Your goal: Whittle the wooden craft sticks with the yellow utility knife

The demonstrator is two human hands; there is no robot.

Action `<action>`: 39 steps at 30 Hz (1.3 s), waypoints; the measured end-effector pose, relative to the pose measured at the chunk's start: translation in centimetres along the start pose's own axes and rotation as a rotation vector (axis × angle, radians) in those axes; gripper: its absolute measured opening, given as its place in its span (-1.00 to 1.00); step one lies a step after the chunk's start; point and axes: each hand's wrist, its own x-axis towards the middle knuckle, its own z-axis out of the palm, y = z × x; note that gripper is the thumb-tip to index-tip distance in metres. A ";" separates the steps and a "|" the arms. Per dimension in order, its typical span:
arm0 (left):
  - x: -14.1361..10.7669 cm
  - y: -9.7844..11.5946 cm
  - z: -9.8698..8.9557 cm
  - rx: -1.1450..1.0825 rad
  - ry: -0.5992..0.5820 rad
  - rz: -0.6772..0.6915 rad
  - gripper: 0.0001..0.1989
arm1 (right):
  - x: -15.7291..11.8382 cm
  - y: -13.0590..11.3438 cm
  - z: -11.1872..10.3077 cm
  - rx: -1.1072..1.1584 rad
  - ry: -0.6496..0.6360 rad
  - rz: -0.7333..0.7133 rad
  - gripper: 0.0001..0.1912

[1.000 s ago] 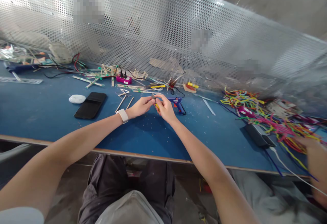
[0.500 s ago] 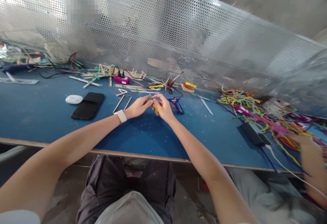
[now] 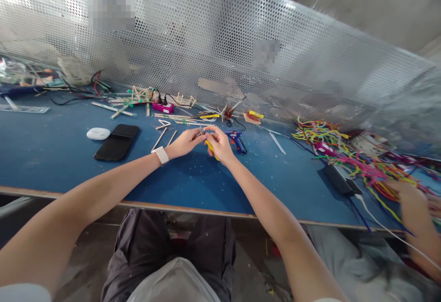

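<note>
Over the middle of the blue table, my right hand (image 3: 219, 144) is closed around a yellow-handled cutter (image 3: 211, 148), its grey blade pointing up and left. My left hand (image 3: 187, 143) meets it at the fingertips, pinched on something small near the blade that I cannot make out. Small pale shavings lie on the table below the hands. A blue glue gun (image 3: 237, 140) lies just right of my right hand. Thin wooden sticks (image 3: 159, 139) and a small wooden triangle (image 3: 163, 124) are to the left of my left hand.
A black phone (image 3: 117, 142) and white case (image 3: 98, 133) lie at left. Behind are a magenta power block (image 3: 163, 107), wooden sticks and a perforated metal screen (image 3: 193, 31). At right are colourful pipe cleaners (image 3: 372, 169), a black box (image 3: 341, 181) and another person's arm (image 3: 416, 215).
The yellow handle has tilted slightly, and more of it shows below my right hand. Both hands stay together in nearly the same place. The view has shifted slightly.
</note>
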 end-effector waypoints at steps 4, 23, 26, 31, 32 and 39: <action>0.2 -0.4 0.3 -0.029 0.018 -0.023 -0.59 | 0.0 0.1 0.0 -0.019 0.013 -0.025 -0.45; -0.2 0.7 1.6 -0.272 0.132 -0.114 -0.51 | -0.4 0.1 0.4 -0.128 0.087 -0.095 -0.44; -0.2 0.6 1.8 -0.299 0.145 -0.116 -0.49 | -0.4 0.0 0.4 -0.142 0.092 -0.091 -0.43; -0.2 0.7 2.0 -0.321 0.146 -0.100 -0.49 | -0.5 -0.2 0.6 -0.138 0.113 -0.085 -0.39; -0.2 0.8 2.1 -0.321 0.157 -0.095 -0.50 | -0.6 -0.3 0.7 -0.136 0.118 -0.082 -0.39; -0.1 0.8 2.7 -0.308 0.197 -0.116 -0.49 | -0.8 -0.6 1.1 -0.117 0.144 -0.065 -0.38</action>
